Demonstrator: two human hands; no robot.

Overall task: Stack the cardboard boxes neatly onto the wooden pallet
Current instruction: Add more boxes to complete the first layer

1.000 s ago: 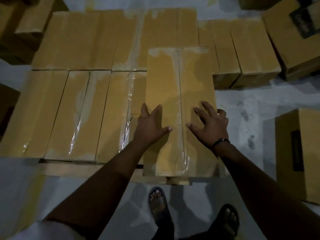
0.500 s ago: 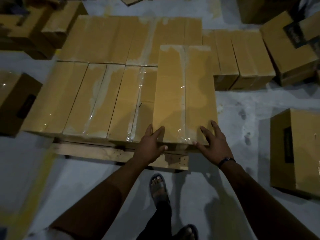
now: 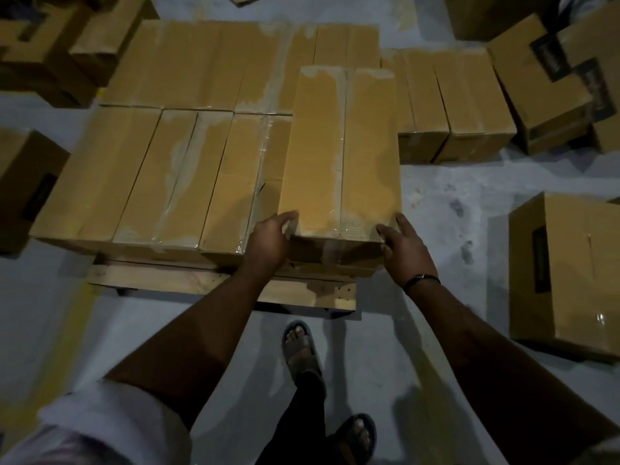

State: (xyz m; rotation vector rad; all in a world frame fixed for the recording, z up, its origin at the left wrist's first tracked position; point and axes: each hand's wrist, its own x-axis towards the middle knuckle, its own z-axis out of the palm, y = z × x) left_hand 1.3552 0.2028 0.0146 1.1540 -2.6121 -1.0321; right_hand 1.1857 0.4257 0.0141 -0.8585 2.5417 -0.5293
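A long taped cardboard box (image 3: 339, 152) lies as a second layer on the right side of the stack, on top of several boxes (image 3: 161, 176) that cover the wooden pallet (image 3: 161, 280). My left hand (image 3: 268, 243) curls its fingers round the top box's near left corner. My right hand (image 3: 406, 250) touches the near right corner, fingers fairly straight against the box's end face. The pallet shows only along its near edge.
More boxes stand on the grey floor: a row at the back right (image 3: 449, 105), one at the right (image 3: 567, 266), one at the left (image 3: 23, 189), several at the back left (image 3: 67, 38). My sandalled feet (image 3: 302, 350) stand in front of the pallet.
The top box has slid away from me onto the stack. My hands moved from its top face to its near end corners, and I have stepped back.
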